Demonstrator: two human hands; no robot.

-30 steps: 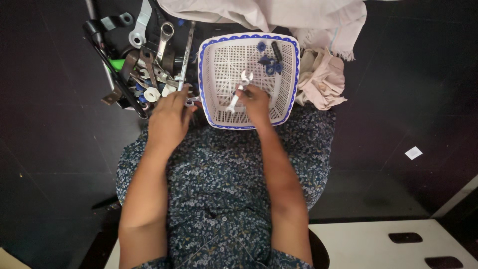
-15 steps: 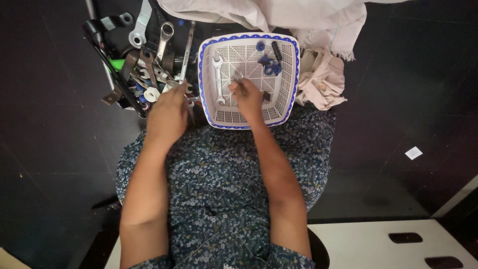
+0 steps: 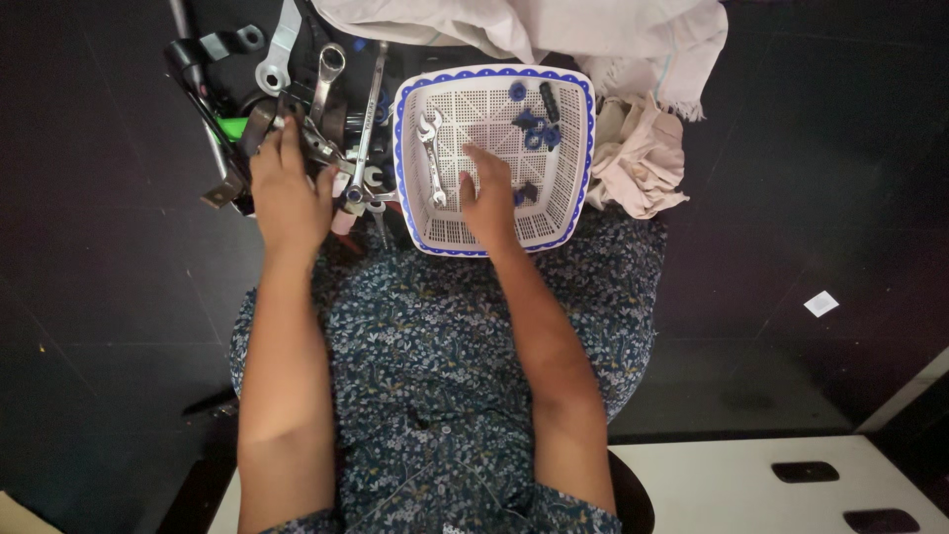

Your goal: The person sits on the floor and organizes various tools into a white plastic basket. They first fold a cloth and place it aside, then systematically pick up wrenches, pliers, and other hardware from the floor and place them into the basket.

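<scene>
1. Resting flat on the heap of tools (image 3: 297, 119), the left hand (image 3: 287, 193) has its fingers spread over the metal; whether they pinch one piece cannot be told.
2. Lying inside the white basket (image 3: 583, 129), the right hand (image 3: 489, 203) has its fingers loosely extended and grips nothing that shows.
3. A small silver wrench (image 3: 432, 156) lies on the basket floor just left of the right hand, apart from it.
4. Its long axis runs away from the person, slightly tilted, with the open jaw end at the far side and the shank toward the wrist.
5. It looks like stiff, smooth steel, light for its kind and likely slippery; the flat middle of the shank seems the best hold.
6. Blue and black small parts (image 3: 534, 129) lie beyond the right hand's fingertips, and pale cloths (image 3: 633, 148) bunch outside the basket to its right.
</scene>
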